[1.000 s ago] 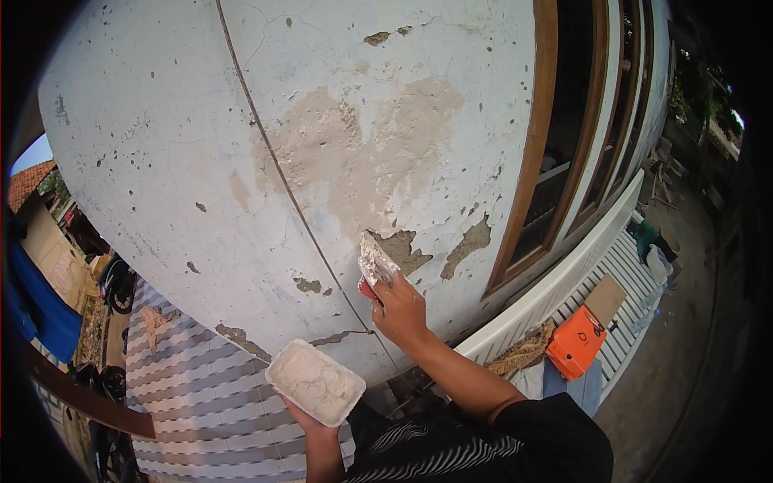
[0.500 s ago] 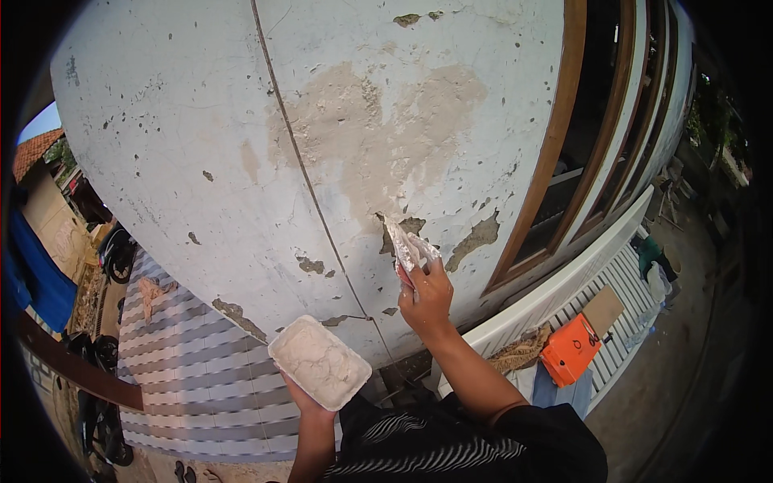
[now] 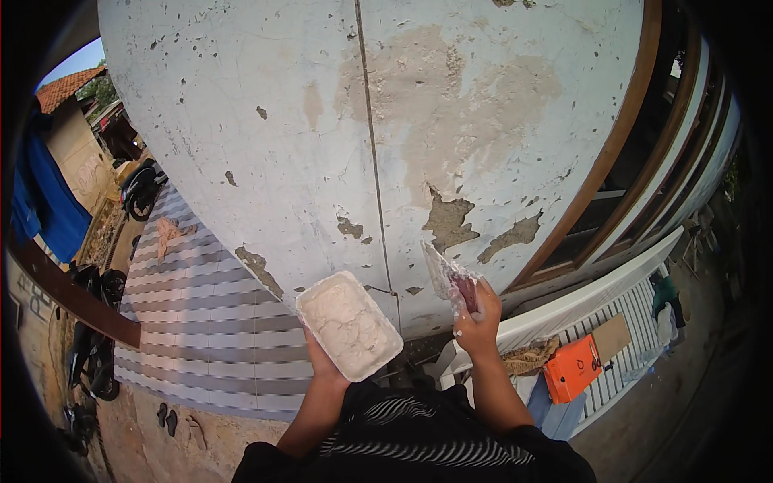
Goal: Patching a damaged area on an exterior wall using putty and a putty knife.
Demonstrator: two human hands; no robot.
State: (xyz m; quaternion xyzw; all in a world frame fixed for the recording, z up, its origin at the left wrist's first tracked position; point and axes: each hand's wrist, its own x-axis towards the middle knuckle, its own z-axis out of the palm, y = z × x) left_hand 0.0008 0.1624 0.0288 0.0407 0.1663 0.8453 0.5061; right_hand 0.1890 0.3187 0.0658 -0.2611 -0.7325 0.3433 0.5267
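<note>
My left hand is closed round a white rectangular tub of pale beige paste, tilted so its top shows. In my right hand is a putty knife with a dark red handle, smeared with white paste. The knife is lowered below a chipped hole in the white wall; I cannot tell whether its blade touches the wall. A broad patch of beige filler covers the wall above the hole, and smaller flaked spots surround it.
Wooden-framed windows are at right, above a slatted white bench carrying an orange object and cloths. Striped tiled floor, sandals, motorbikes and a blue sheet are on the left. A thin cable runs down the wall.
My right hand and knife have dropped away from the chipped hole and turned. The tub has shifted slightly right and up in view. The whole view has swung, putting the wall further right.
</note>
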